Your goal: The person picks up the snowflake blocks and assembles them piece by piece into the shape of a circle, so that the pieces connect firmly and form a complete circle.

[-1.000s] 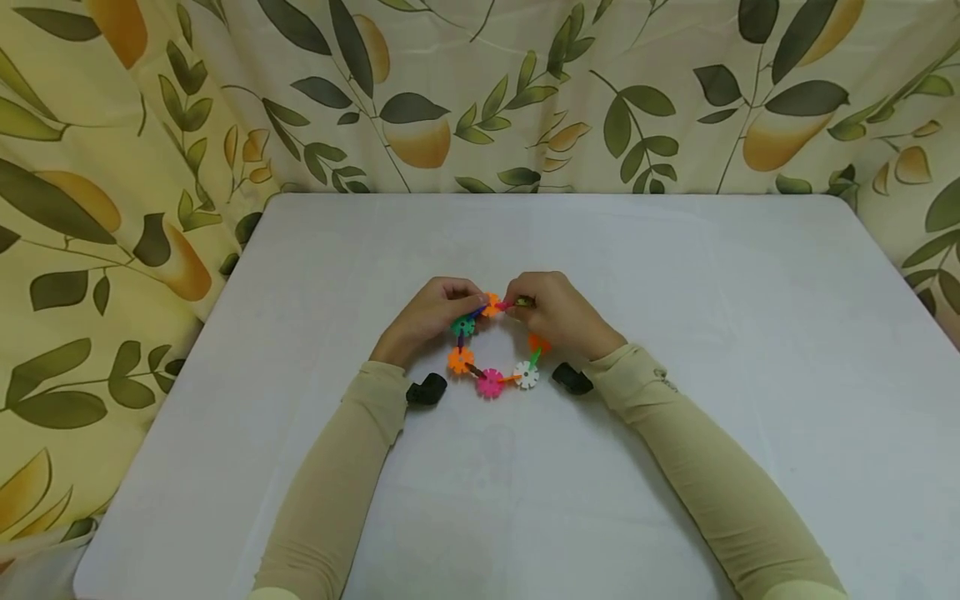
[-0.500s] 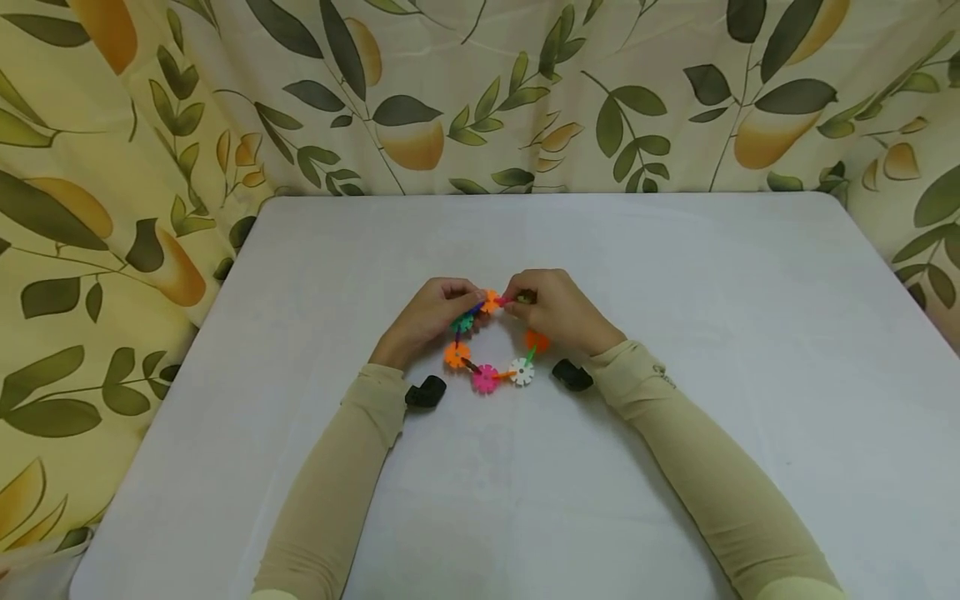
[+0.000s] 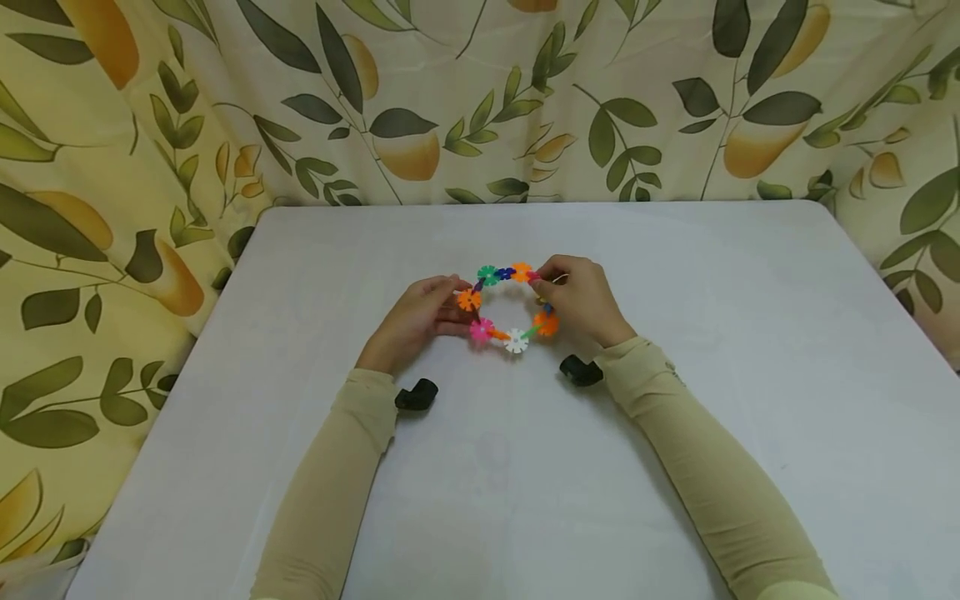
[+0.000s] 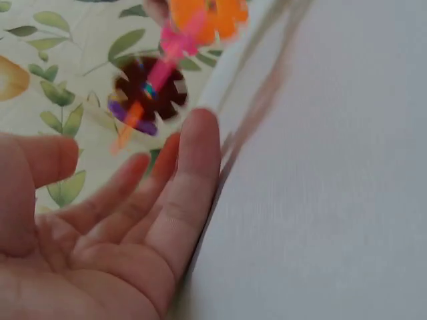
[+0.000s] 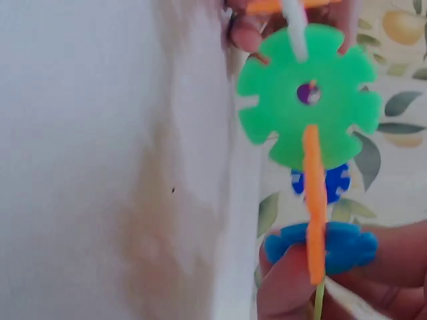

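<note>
A ring of slotted plastic snowflake discs point(image 3: 516, 341) in orange, pink, white, green and blue is held up over the table, its discs joined edge to edge. My right hand point(image 3: 592, 300) pinches its right side between thumb and fingers. In the right wrist view a blue disc point(image 5: 353, 250) lies at those fingertips, with a green disc point(image 5: 340, 70) above it. My left hand point(image 3: 412, 321) is by the ring's left side, fingers loosely extended around an orange disc point(image 3: 469, 300). The left wrist view shows its palm and spread fingers, with a blurred brown disc point(image 4: 170, 90) beyond the fingertips.
A white table point(image 3: 480, 483) lies under both arms. Black wrist cameras point(image 3: 417, 395) jut inward from the sleeves. A curtain point(image 3: 600, 100) printed with leaves and fruit hangs behind the table's far edge and along its sides.
The ring has moved away toward the back of the table and turned clockwise. My left hand has let go of the upper discs and its fingers have loosened; the right hand keeps its pinch.
</note>
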A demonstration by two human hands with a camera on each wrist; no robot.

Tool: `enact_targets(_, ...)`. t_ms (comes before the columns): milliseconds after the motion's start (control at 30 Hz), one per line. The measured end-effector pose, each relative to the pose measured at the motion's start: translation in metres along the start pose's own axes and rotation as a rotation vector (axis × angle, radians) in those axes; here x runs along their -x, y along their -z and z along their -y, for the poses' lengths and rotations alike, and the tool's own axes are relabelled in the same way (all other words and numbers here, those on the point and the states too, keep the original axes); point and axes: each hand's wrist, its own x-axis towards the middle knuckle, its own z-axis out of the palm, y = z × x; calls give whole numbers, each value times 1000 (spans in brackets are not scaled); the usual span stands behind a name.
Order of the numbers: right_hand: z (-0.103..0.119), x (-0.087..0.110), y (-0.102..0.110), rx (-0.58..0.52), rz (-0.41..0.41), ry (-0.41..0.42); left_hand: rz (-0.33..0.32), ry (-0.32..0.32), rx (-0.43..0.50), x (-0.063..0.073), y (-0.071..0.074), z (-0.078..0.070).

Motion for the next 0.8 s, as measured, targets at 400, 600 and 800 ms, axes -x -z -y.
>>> enact_targets(400, -16, -5, 0, 11, -96, -154, -28, -9, 382, 0, -9, -3)
enact_targets(600, -17, -4, -1, -35, -29, -210, -44, -14, 440, 1, -9, -1)
enact_targets(800, -16, -2, 3, -5, 15, -238, -43, -31, 442, 2, -9, 0)
